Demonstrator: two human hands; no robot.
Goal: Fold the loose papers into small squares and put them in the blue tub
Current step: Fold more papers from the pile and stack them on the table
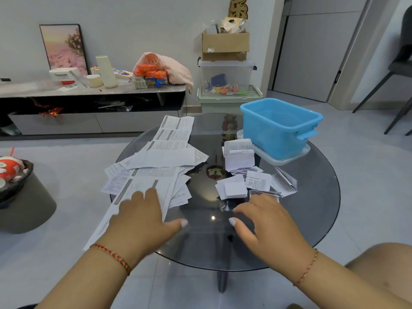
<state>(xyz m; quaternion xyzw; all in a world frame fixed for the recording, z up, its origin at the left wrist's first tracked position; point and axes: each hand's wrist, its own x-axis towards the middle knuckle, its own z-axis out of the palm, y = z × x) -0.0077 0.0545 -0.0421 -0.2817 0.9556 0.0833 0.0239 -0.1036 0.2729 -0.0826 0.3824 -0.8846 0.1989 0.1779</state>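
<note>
Head view shows the left hand point(142, 210) flat on the loose papers point(156, 166), likely picking one, the right hand point(265, 221) spread empty beside folded squares point(236, 188), near the blue tub point(281, 126).

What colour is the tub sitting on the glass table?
Light blue tub, seen clearly in the head view.

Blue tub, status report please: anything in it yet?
Both grips open: left hand on loose papers, right hand beside folded squares. Blue tub looks empty. Nothing blocking.
</note>
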